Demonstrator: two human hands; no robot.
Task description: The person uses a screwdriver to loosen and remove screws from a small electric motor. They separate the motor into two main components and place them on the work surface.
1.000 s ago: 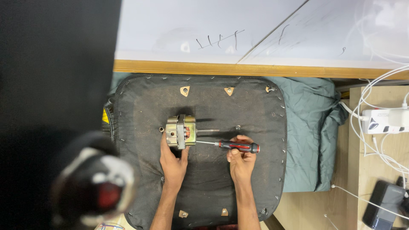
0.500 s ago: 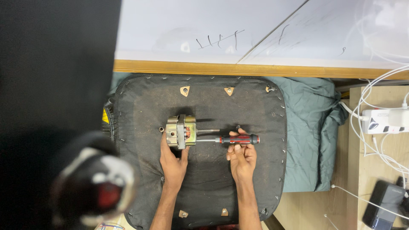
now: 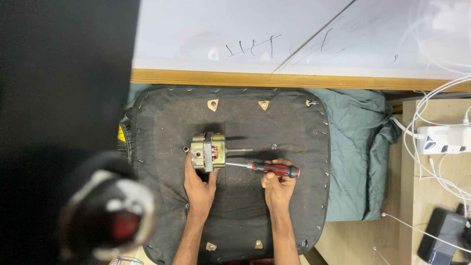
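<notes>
With your left hand (image 3: 198, 184) clamping the small motor (image 3: 208, 151) at frame centre, keep the red-handled screwdriver (image 3: 267, 168) gripped in your right hand (image 3: 277, 186) level and seated in its screw.

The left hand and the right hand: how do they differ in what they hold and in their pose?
The left hand grips a small metal motor from below; the right hand holds a red and black screwdriver. The left hand's fingers wrap the motor body, while the right hand's fingers close round the handle, tip pointing at the motor. Both rest on the black padded board.
</notes>
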